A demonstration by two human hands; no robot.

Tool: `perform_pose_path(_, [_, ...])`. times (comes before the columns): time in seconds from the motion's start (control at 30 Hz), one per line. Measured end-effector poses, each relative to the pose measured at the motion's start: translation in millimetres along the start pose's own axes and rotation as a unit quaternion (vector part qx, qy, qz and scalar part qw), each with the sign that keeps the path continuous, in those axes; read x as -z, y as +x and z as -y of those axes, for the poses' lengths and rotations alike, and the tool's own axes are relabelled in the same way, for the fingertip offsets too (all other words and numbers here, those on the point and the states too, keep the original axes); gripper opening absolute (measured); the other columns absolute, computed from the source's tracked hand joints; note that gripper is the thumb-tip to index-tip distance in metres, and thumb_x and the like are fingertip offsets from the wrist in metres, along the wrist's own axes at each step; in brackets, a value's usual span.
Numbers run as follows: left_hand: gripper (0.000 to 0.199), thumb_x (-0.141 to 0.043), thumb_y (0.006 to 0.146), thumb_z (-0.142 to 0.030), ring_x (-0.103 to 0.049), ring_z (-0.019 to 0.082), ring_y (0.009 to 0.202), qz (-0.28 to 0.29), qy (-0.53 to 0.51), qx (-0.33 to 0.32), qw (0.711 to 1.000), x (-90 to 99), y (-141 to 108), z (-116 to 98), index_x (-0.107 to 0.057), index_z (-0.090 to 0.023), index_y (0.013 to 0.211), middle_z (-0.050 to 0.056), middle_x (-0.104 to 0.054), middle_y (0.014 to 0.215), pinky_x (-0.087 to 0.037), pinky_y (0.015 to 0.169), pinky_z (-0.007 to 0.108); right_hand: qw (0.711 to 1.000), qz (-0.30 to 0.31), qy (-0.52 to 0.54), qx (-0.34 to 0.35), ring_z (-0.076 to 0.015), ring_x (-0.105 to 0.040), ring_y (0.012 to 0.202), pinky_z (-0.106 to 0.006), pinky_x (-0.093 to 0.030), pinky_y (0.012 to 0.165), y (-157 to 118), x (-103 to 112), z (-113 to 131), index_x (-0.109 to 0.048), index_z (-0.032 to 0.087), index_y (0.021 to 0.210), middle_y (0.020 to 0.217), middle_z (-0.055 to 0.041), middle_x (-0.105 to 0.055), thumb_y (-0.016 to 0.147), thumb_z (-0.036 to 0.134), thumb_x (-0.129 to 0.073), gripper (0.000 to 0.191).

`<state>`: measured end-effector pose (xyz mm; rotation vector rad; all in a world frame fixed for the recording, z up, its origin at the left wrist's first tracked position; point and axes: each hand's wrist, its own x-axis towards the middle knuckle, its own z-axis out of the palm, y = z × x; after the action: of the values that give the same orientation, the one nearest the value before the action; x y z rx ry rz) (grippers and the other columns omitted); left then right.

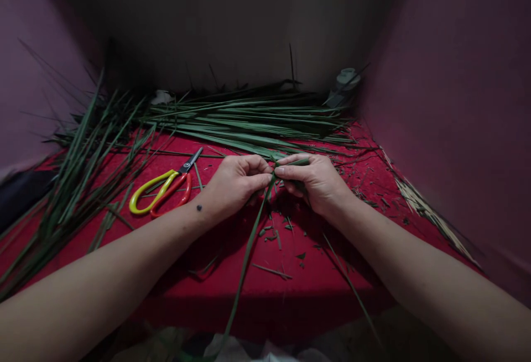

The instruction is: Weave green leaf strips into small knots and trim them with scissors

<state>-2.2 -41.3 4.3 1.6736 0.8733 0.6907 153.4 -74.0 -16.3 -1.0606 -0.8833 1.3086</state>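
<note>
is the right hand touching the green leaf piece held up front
Touching: the head view shows the green leaf piece pinched between thumb and forefinger of the right hand.

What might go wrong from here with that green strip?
The left hand and right hand pinch the green strip by the fingertips, so it might slip loose. Its long end trails past the table's front edge and might snag. The scissors lie close by the left forearm, which could knock them.
</note>
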Motion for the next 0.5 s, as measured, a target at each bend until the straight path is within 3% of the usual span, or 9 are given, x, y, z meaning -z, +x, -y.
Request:
perform_pose_path(0.3, [0.008,-0.06,0.07,-0.019,-0.04,0.006,0.041,0.013,-0.001,-0.001,1.0,-0.1,-1.9,-5.3,-0.054,-0.014,0.067,-0.006,-0.048,0.049,-0.032,0.039,0.018,0.999,-0.019,0.035,-0.01,-0.0058,-0.047,0.035,-0.018,-0.035,0.034,-5.9,-4.9,4.9,-0.063,0.015,0.065,0.049,0.0041,-0.059,0.052,0.015,-0.076,0.018])
perform_pose_path(0.5, [0.012,-0.062,0.071,-0.023,-0.045,0.007,0.046,0.004,-0.034,-0.005,0.999,-3.5,0.7,-2.8,-0.054,-0.015,0.074,-0.004,-0.053,0.056,-0.038,0.044,0.019,0.999,-0.002,0.036,0.006,-0.0054,-0.045,0.033,-0.017,-0.029,0.031,-1.5,-1.2,1.5,-0.062,0.015,0.069,0.047,0.0056,-0.057,0.053,0.019,-0.077,0.022])
